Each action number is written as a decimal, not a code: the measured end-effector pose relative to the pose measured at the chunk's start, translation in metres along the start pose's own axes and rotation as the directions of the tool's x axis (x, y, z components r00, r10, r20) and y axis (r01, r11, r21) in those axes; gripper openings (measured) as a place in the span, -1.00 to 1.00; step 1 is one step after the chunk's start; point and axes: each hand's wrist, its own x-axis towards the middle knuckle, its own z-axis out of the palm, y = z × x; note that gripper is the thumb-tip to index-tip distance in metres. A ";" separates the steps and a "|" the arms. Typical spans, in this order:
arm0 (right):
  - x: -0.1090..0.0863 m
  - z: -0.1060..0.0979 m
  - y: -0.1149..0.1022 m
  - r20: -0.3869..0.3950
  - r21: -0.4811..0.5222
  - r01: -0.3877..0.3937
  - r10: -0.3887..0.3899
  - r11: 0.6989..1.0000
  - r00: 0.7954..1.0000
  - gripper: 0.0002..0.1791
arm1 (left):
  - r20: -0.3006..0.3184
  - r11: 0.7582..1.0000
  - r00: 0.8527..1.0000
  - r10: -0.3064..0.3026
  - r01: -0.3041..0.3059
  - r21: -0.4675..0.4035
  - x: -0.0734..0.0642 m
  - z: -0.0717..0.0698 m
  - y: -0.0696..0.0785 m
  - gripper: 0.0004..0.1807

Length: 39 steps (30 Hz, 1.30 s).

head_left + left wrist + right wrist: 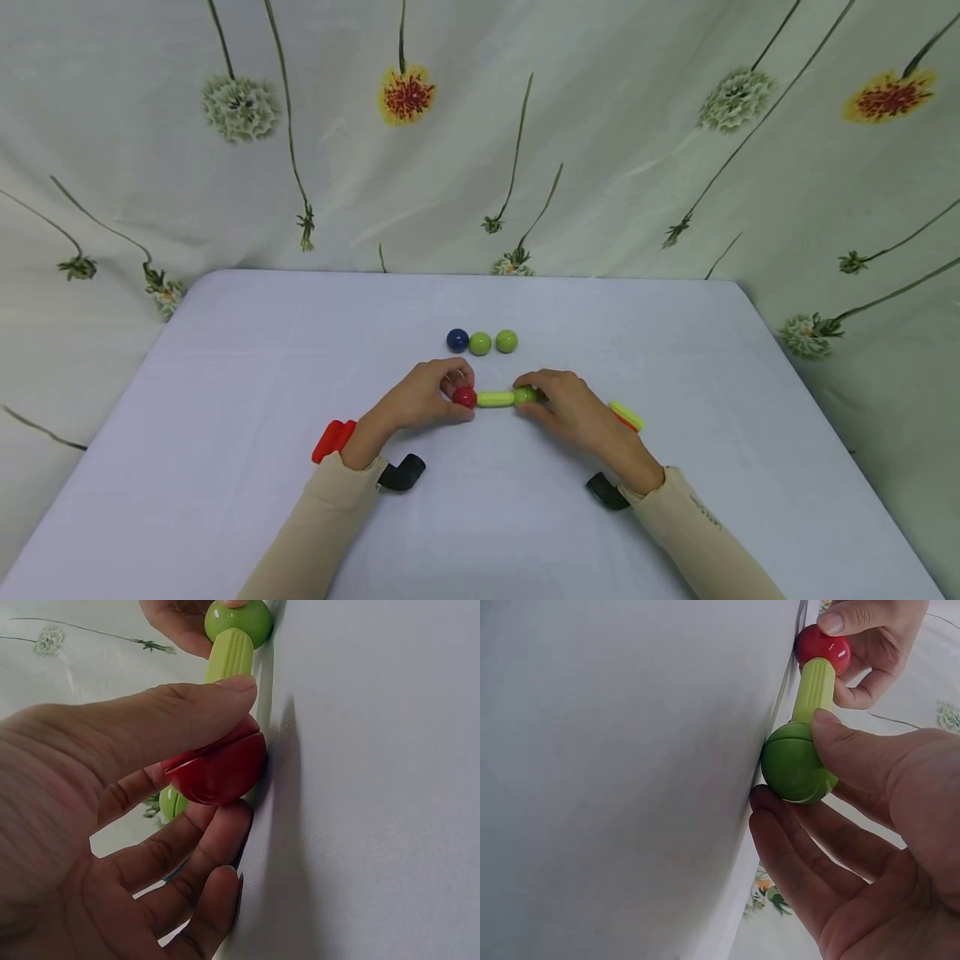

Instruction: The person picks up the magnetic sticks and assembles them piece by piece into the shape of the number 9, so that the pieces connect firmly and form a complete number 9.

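My left hand (429, 395) pinches a red ball (464, 397) between thumb and fingers. A ridged yellow-green rod (495, 400) runs from it to a green ball (524, 396), which my right hand (566, 404) grips at the other end. The three pieces form a straight dumbbell shape lying low over the white table. In the left wrist view the red ball (217, 769) shows a groove around it, the thumb partly covering it. In the right wrist view the green ball (796, 763) sits between thumb and fingers, with a similar groove.
Beyond the hands lie a blue ball (457, 340) and two green balls (480, 343). Red rods (334, 440) lie beside my left wrist, a yellow rod (627, 415) with a red one by my right. Black wrist devices (402, 472) sit at both sleeves. A flowered cloth (600, 167) hangs behind the table.
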 end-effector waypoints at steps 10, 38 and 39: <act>0.000 0.000 -0.001 0.000 0.008 -0.017 0.017 1.000 1.000 -0.74 | -0.012 1.000 1.000 -0.028 0.028 0.011 -0.002 -0.008 0.000 -0.60; 0.002 -0.001 -0.001 0.030 0.007 -0.042 0.042 0.999 0.999 -0.71 | -0.091 0.993 0.996 -0.022 0.032 0.111 -0.044 -0.042 -0.002 -0.54; 0.002 -0.001 -0.001 0.029 0.006 -0.042 0.041 0.999 0.999 -0.71 | -0.094 0.993 0.995 -0.027 0.038 0.114 -0.047 -0.043 -0.002 -0.54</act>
